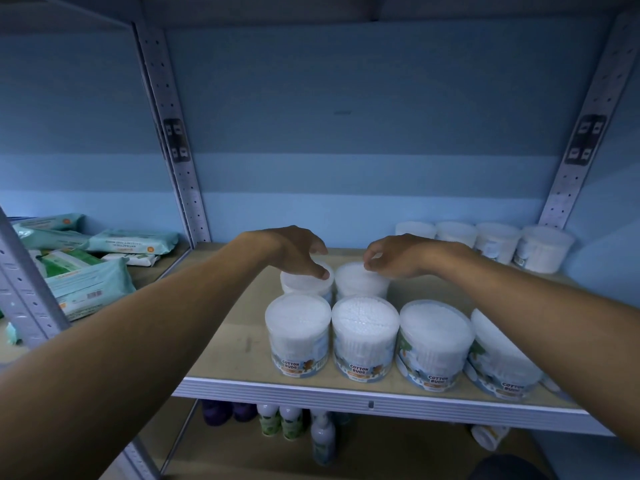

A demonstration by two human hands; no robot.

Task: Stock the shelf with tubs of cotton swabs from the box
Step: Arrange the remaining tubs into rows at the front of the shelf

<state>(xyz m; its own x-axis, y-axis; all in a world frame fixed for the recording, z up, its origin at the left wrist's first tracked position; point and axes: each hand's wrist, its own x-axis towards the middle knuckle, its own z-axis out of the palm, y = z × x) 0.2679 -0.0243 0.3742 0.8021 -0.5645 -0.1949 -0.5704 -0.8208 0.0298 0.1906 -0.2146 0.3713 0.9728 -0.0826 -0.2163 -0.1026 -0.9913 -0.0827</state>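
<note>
Two bare forearms reach over a wooden shelf (221, 344) toward clear tubs of cotton swabs. The left hand (298, 252) is curled over the rear-left tub (304, 284), its fingertips gripping the lid's rim. The right hand (391, 256) hovers with loosely bent fingers over the rear-right tub (360, 280), fingertips at its lid; whether they touch it is unclear. These two tubs stand side by side, touching. Just in front of them, along the shelf's front edge, is a front row of four tubs (365, 341) labelled "Cotton Buds"; the right forearm partly hides the last one. At the shelf's far back right corner sits a back row of tubs (495, 242). Left of the shelf, past a perforated metal upright (173, 140), lie green wipe packs (131, 239). Under the shelf stand small bottles (280, 422).
</note>
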